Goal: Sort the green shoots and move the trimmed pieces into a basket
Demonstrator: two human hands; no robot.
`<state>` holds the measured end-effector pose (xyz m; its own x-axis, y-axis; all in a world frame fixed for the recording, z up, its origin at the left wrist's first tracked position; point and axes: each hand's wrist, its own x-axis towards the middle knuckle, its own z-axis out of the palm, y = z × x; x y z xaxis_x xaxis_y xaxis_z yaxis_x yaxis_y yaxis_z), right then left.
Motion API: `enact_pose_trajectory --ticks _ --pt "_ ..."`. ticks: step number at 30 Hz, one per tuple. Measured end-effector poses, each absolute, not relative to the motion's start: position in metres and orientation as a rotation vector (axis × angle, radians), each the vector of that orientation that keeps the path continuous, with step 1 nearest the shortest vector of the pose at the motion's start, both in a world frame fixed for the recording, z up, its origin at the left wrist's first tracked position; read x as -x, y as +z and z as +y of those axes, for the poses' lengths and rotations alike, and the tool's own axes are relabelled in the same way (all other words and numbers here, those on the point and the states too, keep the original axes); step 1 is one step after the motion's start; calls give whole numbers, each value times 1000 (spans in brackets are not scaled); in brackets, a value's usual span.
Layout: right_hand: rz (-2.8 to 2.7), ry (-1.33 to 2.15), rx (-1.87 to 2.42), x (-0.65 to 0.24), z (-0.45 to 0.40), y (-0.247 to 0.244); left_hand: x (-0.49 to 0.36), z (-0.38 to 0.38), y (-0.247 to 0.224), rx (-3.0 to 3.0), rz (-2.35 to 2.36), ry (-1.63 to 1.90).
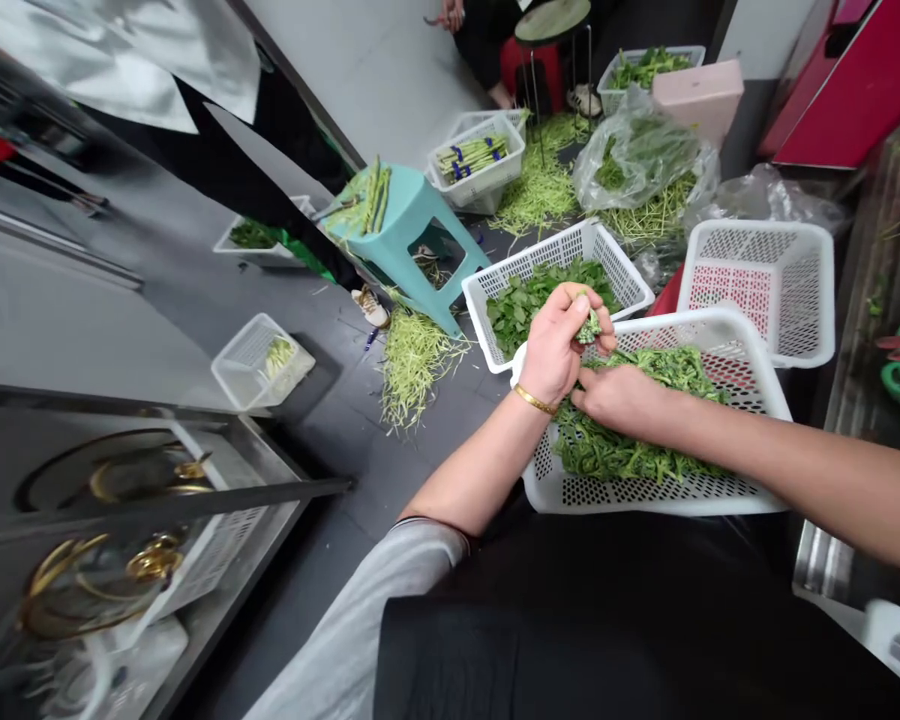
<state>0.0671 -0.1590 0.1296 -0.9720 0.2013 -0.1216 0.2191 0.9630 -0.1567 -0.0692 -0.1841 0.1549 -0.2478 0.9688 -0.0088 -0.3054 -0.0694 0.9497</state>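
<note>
A white slotted basket (765, 385) sits before me, holding a heap of curly, dark green florets (679, 370). Above its left end my left hand (559, 335), with a gold bangle at the wrist, is closed around a small green floret (589, 328). My right hand (621, 400) reaches into the same basket, just below the left one. Its fingers are curled together against the greens, and their tips are partly hidden. Touching the far side is another white basket (487, 285) of flat green leaves (521, 305).
An empty-looking white basket (802, 300) stands on the right. A teal stool (405, 215) bears stalks; trimmings (412, 370) lie on the floor beside it. Behind are a bag of greens (637, 150) and a basket of bundled stalks (495, 180). A person's leg (270, 190) is at left, near a metal rack (270, 465).
</note>
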Motion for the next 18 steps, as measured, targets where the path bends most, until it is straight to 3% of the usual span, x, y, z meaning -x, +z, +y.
enact_pose_trajectory --ticks 3,8,15,18 --pt "2964 -332 -181 -59 -145 128 72 -185 157 -800 1106 1560" --pt "3083 -968 -509 -106 -113 120 77 -184 158 -683 1145 1477" --pt "2865 -419 -399 -64 -156 123 68 -183 157 -663 1241 1480" --pt "2858 -765 -516 -84 -137 125 72 -186 154 -691 1286 1434"
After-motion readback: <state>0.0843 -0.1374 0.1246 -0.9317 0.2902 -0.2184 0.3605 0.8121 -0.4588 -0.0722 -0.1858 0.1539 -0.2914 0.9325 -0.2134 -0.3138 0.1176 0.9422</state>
